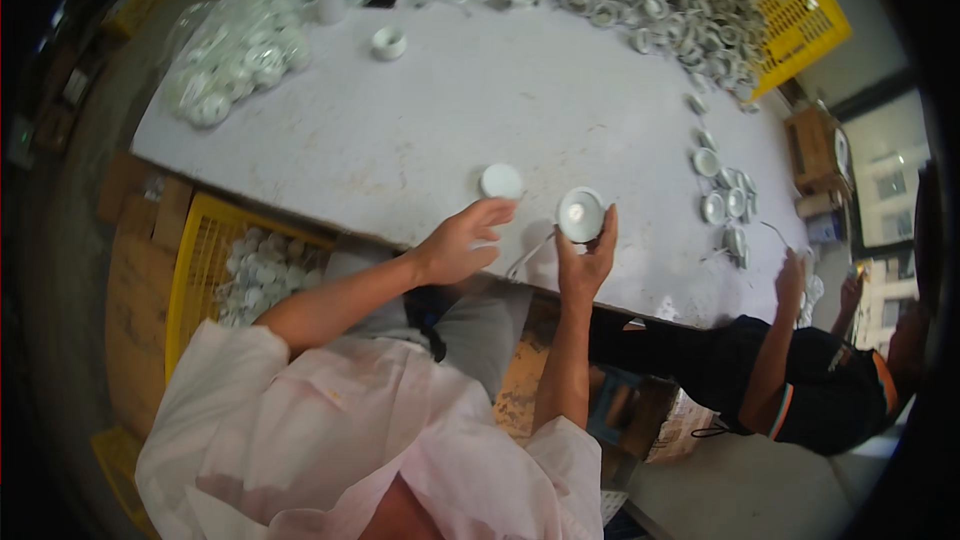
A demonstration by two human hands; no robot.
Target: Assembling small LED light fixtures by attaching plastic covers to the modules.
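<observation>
My right hand (pixel 588 262) grips a white round downlight housing (pixel 581 213) by its rim, thumb and fingers on either side. Its hollow face is turned up, and a pale wire (pixel 530 255) trails from its left side to the table edge. My left hand (pixel 462 242) is open, fingers apart and slightly blurred, with nothing seen in it. Just beyond those fingertips is a flat white disc (pixel 501 181); whether they touch it I cannot tell.
A white table (pixel 330 130) carries a single ring-shaped housing (pixel 388 43), bagged white parts (pixel 245 65), a heap of housings (pixel 660 0) and a yellow crate (pixel 805 25). Another yellow crate (pixel 190 270) with white parts stands at my left. A co-worker (pixel 800 380) sits at the right.
</observation>
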